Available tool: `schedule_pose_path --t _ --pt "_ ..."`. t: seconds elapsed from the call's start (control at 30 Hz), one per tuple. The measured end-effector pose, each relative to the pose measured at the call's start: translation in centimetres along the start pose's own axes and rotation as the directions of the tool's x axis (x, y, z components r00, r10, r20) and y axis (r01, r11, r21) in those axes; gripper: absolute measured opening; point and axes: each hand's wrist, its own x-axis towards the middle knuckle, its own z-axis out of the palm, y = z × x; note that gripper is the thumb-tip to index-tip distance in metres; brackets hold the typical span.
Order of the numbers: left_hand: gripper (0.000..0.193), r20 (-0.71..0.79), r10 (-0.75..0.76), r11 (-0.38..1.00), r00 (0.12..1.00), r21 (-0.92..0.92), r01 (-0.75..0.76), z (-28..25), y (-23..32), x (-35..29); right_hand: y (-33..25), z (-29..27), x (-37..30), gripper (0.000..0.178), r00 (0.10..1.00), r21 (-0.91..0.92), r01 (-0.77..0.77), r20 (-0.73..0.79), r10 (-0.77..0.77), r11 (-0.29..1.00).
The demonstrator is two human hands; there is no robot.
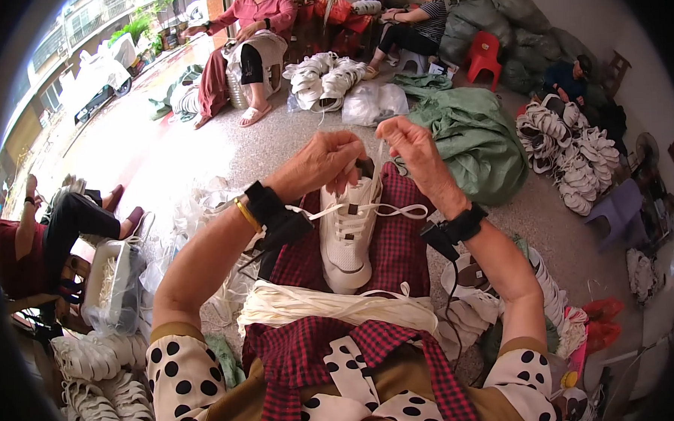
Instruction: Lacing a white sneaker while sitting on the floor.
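Observation:
A white sneaker (pixel 344 244) lies on my lap, toe toward me, on red-and-black checked cloth. White shoelace (pixel 401 210) runs through its eyelets, with loops trailing out to both sides. My left hand (pixel 327 162) is closed over the shoe's far end, near the collar; what its fingertips grip is hidden. My right hand (pixel 416 150) is raised just to the right, thumb and fingers pinching a strand of shoelace that stretches down toward the shoe. A thick bundle of cream laces (pixel 333 305) lies across my lap, nearer to me than the toe.
Shoe uppers are piled at lower left (pixel 107 371) and far right (pixel 567 151). A green sack (pixel 473 140) lies ahead on the right. At left stands a white bin (pixel 108 284) beside a seated person. Other people sit farther off, near a red stool (pixel 484 59).

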Motion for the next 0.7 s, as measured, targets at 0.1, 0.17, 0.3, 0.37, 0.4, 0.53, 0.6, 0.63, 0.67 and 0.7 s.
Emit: schedule_pose_path --t 0.1,0.17,0.3,0.37,0.4,0.53,0.6,0.63,0.67,0.7 --pt "0.034 0.052 0.027 0.999 0.998 -0.045 -0.024 1.2 -0.4 -0.5 0.3 0.6 0.2 0.029 0.998 -0.007 0.017 0.058 -0.016 1.000" --pt "0.035 0.068 0.066 0.998 0.995 -0.010 -0.066 1.2 -0.9 0.0 0.0 0.9 0.3 0.027 0.996 0.039 -0.055 0.067 0.052 0.998" --pt "0.035 0.027 0.114 0.990 0.993 0.075 -0.115 1.5 -0.8 -0.2 2.6 0.3 -0.2 0.026 0.940 0.014 -0.195 0.288 0.183 0.981" --pt "0.031 0.065 0.117 0.985 0.991 0.117 -0.124 1.8 0.8 -0.3 3.8 0.3 -1.6 0.026 0.826 -0.180 -0.039 0.548 0.133 0.983" --pt "0.031 0.067 0.117 0.985 0.991 0.123 -0.124 1.8 0.5 -0.3 4.6 0.5 -1.8 0.026 0.829 -0.176 -0.037 0.545 0.128 0.984" --pt "0.020 -0.285 0.085 0.994 0.955 -0.042 -0.102 -0.2 -2.2 -1.2 5.6 0.5 -2.9 0.032 0.908 -0.105 -0.115 0.392 0.148 0.988" --pt "0.021 -0.512 -0.021 0.984 0.858 -0.164 -0.074 -3.2 -5.1 -2.5 5.6 -1.6 -4.4 0.030 0.937 0.188 -0.346 0.129 0.326 0.919" --pt "0.022 -0.594 -0.025 0.978 0.804 -0.182 -0.104 -5.7 -7.6 -3.4 6.5 -3.9 -4.9 0.030 0.940 0.326 -0.332 0.037 0.339 0.885" --pt "0.023 -0.672 -0.096 0.964 0.734 -0.248 -0.100 -7.8 -9.5 -4.3 7.7 -6.3 -5.5 0.031 0.929 0.459 -0.303 -0.052 0.365 0.835" --pt "0.023 -0.736 -0.141 0.955 0.663 -0.276 -0.104 -9.7 -11.1 -5.1 8.2 -8.6 -6.5 0.033 0.906 0.489 -0.303 -0.119 0.407 0.818"
